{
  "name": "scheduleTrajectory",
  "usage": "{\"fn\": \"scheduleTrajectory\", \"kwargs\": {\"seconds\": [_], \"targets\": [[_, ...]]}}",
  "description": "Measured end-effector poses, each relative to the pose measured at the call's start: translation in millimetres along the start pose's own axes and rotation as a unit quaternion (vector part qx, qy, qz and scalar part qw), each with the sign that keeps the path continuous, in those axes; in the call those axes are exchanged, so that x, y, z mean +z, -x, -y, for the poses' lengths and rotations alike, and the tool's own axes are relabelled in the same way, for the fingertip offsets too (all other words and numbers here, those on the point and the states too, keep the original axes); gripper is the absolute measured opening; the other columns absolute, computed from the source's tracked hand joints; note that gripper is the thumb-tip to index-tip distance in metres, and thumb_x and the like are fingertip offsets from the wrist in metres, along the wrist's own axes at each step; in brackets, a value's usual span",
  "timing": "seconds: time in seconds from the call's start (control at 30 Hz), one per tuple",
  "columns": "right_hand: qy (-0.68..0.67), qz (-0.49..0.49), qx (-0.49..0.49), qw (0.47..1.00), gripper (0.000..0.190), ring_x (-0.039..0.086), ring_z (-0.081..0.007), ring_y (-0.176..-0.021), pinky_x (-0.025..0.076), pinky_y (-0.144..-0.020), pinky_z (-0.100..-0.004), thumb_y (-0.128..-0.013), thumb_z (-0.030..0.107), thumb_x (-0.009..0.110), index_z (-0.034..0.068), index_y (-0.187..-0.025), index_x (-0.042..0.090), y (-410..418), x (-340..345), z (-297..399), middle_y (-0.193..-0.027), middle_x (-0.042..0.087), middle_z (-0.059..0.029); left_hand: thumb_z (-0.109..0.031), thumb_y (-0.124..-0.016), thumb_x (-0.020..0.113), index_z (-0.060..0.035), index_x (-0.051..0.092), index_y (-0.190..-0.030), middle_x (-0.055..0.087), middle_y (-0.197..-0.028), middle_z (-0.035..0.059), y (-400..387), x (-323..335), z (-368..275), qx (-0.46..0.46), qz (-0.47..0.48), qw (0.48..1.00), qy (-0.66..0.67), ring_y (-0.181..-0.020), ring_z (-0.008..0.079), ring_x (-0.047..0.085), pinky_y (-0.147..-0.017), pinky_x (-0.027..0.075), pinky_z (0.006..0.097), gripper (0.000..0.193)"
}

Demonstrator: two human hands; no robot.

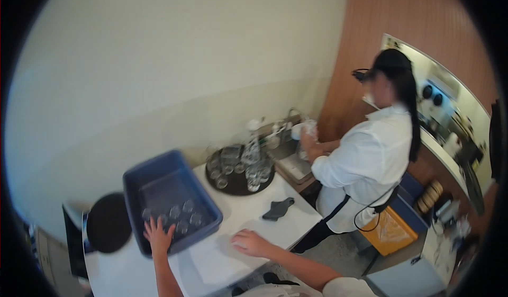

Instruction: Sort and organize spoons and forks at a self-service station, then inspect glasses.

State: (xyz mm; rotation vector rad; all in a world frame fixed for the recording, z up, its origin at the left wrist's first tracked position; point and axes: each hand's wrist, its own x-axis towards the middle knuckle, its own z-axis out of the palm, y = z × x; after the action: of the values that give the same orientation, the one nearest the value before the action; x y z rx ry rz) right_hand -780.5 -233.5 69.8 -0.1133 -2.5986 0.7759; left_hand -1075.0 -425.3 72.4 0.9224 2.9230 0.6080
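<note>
My left hand [159, 235] reaches over the near edge of a blue plastic tub [176, 170], fingers spread, close to several clear drinking glasses [187, 206] on the tub's floor. Whether its fingertips touch a glass, I cannot tell. My right hand [251, 243] is over the white table [234, 213], to the right of the tub, with its fingers slightly curled and no object visible in it. A crumpled grey cloth [278, 209] lies on the table beyond that hand. Behind the cloth, a round dark tray [234, 189] holds clear glassware, including a tall carafe [251, 146].
A co-worker [365, 146] in white stands at the sink [293, 164] on the right, holding something whitish. A round black tray [109, 222] lies left of the tub. Past the co-worker are a yellow bin [387, 231] and a blue tub [412, 205]. A wall rises behind the table.
</note>
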Motion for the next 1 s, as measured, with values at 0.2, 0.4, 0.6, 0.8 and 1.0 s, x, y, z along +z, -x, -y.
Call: {"fn": "scheduleTrajectory", "kwargs": {"seconds": [0.2, 0.4, 0.6, 0.8, 1.0], "targets": [[-0.013, -0.026, -0.048, 0.998, 0.021, 0.053, -0.0295, -0.109, 0.045, -0.091, -0.0405, -0.087, 0.021, 0.063, 0.007, -0.102, 0.06, -103, 41, -9, -0.115, 0.058, -0.0104, -0.063, -0.082, 0.059, -0.0148, 0.037, -0.146, 0.015, -0.157, 0.0187, -7, 11, -12, 0.0, 0.053, 0.999, -0.001, -0.143, 0.0452, 0.012, -0.109, 0.019, 0.0653, 0.083], [0.056, -0.029, 0.029, 0.998, 0.039, 0.044, -0.0333, -0.125, 0.04, -0.101, -0.0452, -0.09, 0.03, 0.061, 0.007, -0.121, 0.055, -157, 70, -30, -0.137, 0.044, -0.0132, -0.065, -0.081, 0.057, -0.0159, 0.029, -0.15, 0.013, -0.157, 0.0193, -10, 6, -10, -0.009, 0.091, 0.995, -0.031, -0.144, 0.0448, 0.009, -0.109, 0.018, 0.0658, 0.089], [0.103, 0.125, 0.122, 0.979, 0.058, 0.031, -0.0397, -0.137, 0.033, -0.106, -0.0567, -0.092, 0.042, 0.056, 0.019, -0.142, 0.042, -164, 70, -26, -0.157, 0.017, -0.012, -0.069, -0.082, 0.052, -0.015, 0.026, -0.151, 0.012, -0.158, 0.0171, -11, 4, -12, -0.007, 0.128, 0.991, -0.049, -0.144, 0.0452, 0.006, -0.11, 0.014, 0.0655, 0.091], [0.089, 0.215, 0.14, 0.962, 0.053, 0.046, -0.0414, -0.127, 0.039, -0.103, -0.0543, -0.093, 0.043, 0.052, 0.028, -0.142, 0.044, -166, 63, -28, -0.159, 0.012, -0.0111, -0.073, -0.083, 0.046, -0.0166, 0.018, -0.153, 0.006, -0.16, 0.0155, -17, 13, -7, -0.014, 0.154, 0.986, -0.063, -0.145, 0.0442, -0.001, -0.11, 0.011, 0.0663, 0.094], [0.076, 0.214, 0.139, 0.964, 0.052, 0.058, -0.0399, -0.113, 0.046, -0.098, -0.0484, -0.093, 0.043, 0.051, 0.027, -0.142, 0.045, -163, 61, -27, -0.159, 0.012, -0.0106, -0.074, -0.082, 0.045, -0.0213, 0.014, -0.154, 0.0, -0.161, 0.0119, -18, 12, -7, -0.029, 0.177, 0.981, -0.069, -0.145, 0.0414, -0.005, -0.111, 0.01, 0.0655, 0.094]]}}
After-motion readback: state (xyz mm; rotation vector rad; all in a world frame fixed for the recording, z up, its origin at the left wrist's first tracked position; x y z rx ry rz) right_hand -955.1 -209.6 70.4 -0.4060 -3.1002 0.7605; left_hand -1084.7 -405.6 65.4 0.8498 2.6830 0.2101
